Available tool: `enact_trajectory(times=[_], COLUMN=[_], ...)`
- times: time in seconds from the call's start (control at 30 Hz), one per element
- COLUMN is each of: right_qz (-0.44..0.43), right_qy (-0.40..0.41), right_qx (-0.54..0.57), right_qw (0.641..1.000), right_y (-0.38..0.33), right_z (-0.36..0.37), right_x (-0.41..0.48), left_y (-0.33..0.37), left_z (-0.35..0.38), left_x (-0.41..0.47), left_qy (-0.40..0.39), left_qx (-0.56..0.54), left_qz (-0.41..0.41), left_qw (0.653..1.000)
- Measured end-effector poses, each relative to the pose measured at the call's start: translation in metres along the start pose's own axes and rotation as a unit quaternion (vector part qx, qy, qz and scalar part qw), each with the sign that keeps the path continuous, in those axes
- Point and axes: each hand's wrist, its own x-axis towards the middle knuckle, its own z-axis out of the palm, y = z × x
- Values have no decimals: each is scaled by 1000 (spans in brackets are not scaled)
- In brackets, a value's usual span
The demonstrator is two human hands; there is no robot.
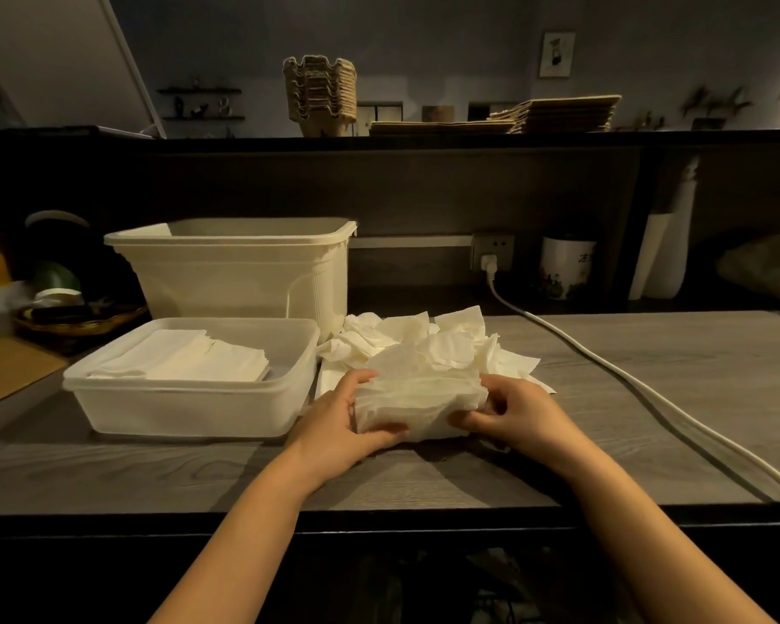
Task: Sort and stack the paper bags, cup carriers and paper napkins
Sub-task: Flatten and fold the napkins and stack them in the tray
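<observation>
A bundle of white paper napkins (417, 398) sits at the middle of the grey wooden counter, gripped on its left side by my left hand (341, 421) and on its right side by my right hand (514, 409). Behind it lies a loose heap of crumpled napkins (428, 337). A shallow white tray (190, 409) to the left holds a flat stack of napkins (190, 358). On the upper shelf stand a pile of cup carriers (319, 94) and flat stacks of paper bags (555, 112).
A deep cream tub (239, 268) stands behind the tray. A white power cable (649, 394) runs from a wall socket (491, 252) diagonally across the right of the counter. A basket of items (77, 319) sits far left, a printed canister (566, 268) at the back right.
</observation>
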Motion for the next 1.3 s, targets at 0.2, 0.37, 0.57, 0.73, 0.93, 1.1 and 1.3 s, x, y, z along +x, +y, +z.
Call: enact_trajectory(times=[0.2,0.37,0.57,0.73,0.93,1.1,1.3], right_qz=[-35,-49,-55,-55,-51,-90,-161], right_qy=[-36,-55,-36,-28,-25,-9,39], right_qx=[18,25,29,152,147,136,75], right_qw=[999,997,997,987,988,987,983], right_y=[-6,-1,-3,-6,-4,-8,-6], right_z=[3,5,3,1,3,7,9], right_x=[-1,1,-1,-3,-2,-3,1], left_y=[2,3,2,2,9,11,8], left_z=[0,-1,-1,-4,1,2,5], left_x=[-1,-2,-1,1,-1,-2,2], left_qy=[-16,-52,-46,21,59,70,55], left_qx=[-35,-72,-58,-90,-84,-32,22], left_qz=[29,33,34,-5,73,110,168], left_qw=[999,996,997,996,992,991,984])
